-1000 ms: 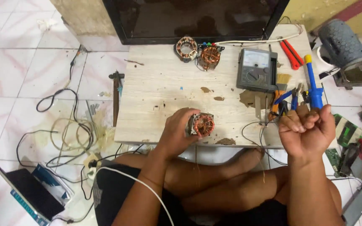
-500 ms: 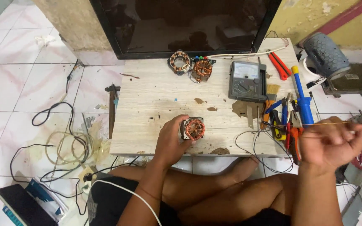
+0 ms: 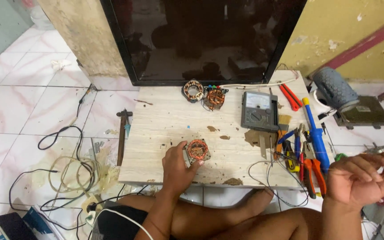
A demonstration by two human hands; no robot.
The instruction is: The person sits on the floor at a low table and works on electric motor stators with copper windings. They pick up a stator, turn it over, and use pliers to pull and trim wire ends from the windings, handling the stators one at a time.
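Note:
I sit cross-legged at a low wooden board [image 3: 165,115]. My left hand [image 3: 178,168] rests on the board's near edge and grips a small square stator with copper windings [image 3: 198,150], which lies flat on the board. My right hand [image 3: 360,178] is held out to the right, past the board's edge, palm up with the fingers loosely curled. Its fingertips reach a small grey metal part [image 3: 381,150]; whether they grip it is unclear.
Two more wound stators [image 3: 193,90] [image 3: 215,98] lie at the board's back. A grey multimeter [image 3: 258,111], red pliers [image 3: 292,97], a blue-handled tool [image 3: 316,135] and orange pliers [image 3: 313,172] crowd the right side. A hammer [image 3: 122,133] and coiled cables [image 3: 72,173] lie on the left floor. A black screen [image 3: 205,40] stands behind.
My right hand has opened from a raised fist and swung out to the right, off the board. The left hand has lowered the stator onto the board.

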